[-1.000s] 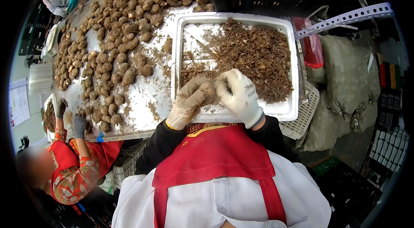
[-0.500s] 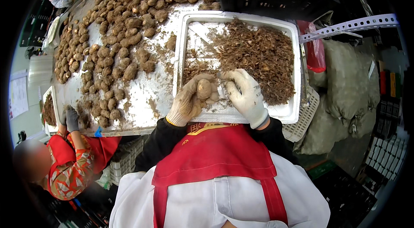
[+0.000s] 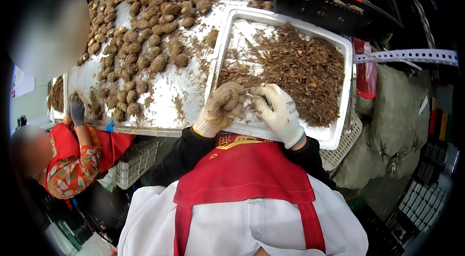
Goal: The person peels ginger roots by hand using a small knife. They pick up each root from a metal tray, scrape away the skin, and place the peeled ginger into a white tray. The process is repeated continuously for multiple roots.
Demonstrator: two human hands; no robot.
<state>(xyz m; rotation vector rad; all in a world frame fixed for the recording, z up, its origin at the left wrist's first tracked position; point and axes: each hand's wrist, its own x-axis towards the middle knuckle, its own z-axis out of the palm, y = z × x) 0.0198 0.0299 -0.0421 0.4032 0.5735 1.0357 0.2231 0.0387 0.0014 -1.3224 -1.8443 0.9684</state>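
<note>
My left hand [image 3: 222, 110], in a soiled knitted glove, is closed around a small brown tuber, apparently a taro [image 3: 229, 102], largely covered by the fingers. Beside it, my right hand [image 3: 278, 113] in a white glove has thumb and fingers pinched together. A small dark tip shows at that pinch, too little of it to name. Both hands are over the near left part of a white foam tray [image 3: 345, 96]. Brown fibrous peelings [image 3: 305, 72] are heaped in the tray, mostly on its right side.
Many hairy taros [image 3: 160, 23] cover the metal table [image 3: 179, 86] left and behind. A black crate [image 3: 334, 2] of tubers stands behind the tray. Full sacks [image 3: 399, 111] and a perforated rail [image 3: 407, 56] are at right. A co-worker's gloved hand [image 3: 76, 111] is at left.
The view has shifted, so the table and tray appear further right and tilted. The tuber in my left hand is less exposed. A blurred round shape now covers the upper left.
</note>
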